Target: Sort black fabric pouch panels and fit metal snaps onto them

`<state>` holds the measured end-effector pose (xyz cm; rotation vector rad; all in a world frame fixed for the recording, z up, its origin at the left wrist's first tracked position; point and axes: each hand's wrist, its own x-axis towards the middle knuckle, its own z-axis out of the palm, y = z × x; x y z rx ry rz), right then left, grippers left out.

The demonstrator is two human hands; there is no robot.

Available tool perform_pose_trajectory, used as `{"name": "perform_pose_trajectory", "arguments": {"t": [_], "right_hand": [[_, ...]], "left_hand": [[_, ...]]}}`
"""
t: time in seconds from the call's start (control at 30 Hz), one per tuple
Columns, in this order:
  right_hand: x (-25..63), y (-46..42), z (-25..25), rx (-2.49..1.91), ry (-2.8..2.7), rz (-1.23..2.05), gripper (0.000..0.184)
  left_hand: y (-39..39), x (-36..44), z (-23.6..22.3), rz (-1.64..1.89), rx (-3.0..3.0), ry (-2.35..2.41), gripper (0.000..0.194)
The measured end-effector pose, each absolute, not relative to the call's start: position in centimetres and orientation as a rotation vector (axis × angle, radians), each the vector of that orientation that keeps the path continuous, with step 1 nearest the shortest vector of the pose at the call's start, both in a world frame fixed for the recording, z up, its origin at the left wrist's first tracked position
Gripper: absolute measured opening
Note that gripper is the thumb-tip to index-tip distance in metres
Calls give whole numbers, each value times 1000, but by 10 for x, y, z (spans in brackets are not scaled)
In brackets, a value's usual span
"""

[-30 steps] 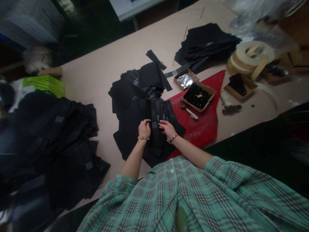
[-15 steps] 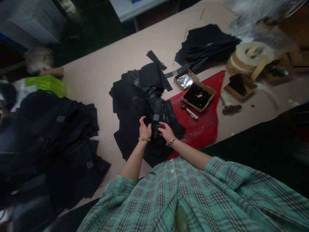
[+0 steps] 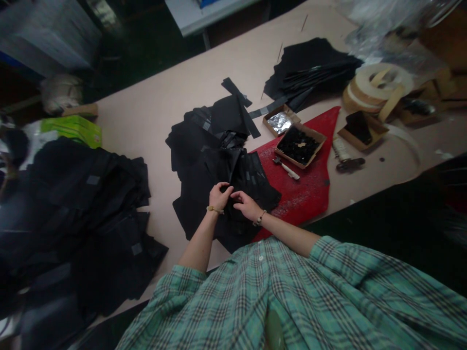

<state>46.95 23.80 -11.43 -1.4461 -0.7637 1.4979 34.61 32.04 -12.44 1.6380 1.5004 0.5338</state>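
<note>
Big black fabric stack [image 3: 83,214] off left, your left hand [image 3: 220,196] curled closed on black fabric pieces [image 3: 233,177] mid-table, your right hand [image 3: 248,205] loosely open, fingertips resting on them, red mat [image 3: 302,204] just right, cardboard tray [image 3: 276,149] of black bits beyond.

Two hands [image 3: 233,199] are seen, with one bracelet [image 3: 215,210] worn on each wrist. One heap of black fabric [image 3: 204,180] lies under the fingers, one further heap [image 3: 109,204] to their left and another heap [image 3: 310,63] beyond them. To the right of the fingers, one red mat [image 3: 310,199] and three cardboard trays [image 3: 292,159] are counted.
</note>
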Motion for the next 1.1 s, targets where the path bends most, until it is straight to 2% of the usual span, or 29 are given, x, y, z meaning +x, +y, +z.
{"name": "perform_pose_trajectory", "arguments": {"t": [0.1, 0.23, 0.3, 0.4, 0.53, 0.6, 0.67, 0.77, 0.87, 1.0, 1.1], "right_hand": [[475, 236, -116, -1609, -765, 1334, 36], [484, 240, -121, -1793, -707, 1132, 41], [487, 246, -125, -1810, -661, 1105, 42], [489, 254, -131, -1791, -570, 1107, 40], [493, 262, -137, -1769, -479, 1158, 35], [496, 263, -137, -1785, -486, 1181, 34], [498, 263, -135, -1807, -532, 1185, 34], [500, 264, -130, -1848, -598, 1175, 35], [501, 266, -125, -1875, -617, 1182, 36], [500, 267, -123, -1856, -568, 1205, 35], [501, 266, -122, -1813, -469, 1263, 36]], "left_hand": [[320, 346, -127, 542, 1663, 1517, 23], [312, 347, -124, 630, 1673, 1513, 51], [308, 349, -121, 667, 1711, 1508, 58], [304, 352, -120, 703, 1766, 1483, 51], [310, 348, -119, 646, 1761, 1429, 27], [322, 339, -113, 595, 1695, 1431, 24], [338, 323, -99, 572, 1633, 1462, 31], [369, 278, -62, 464, 1645, 1484, 40], [392, 209, -2, 303, 1709, 1626, 43], [384, 109, 91, 51, 1802, 2189, 43], [356, 49, 134, -8, 1820, 2749, 65]]}}
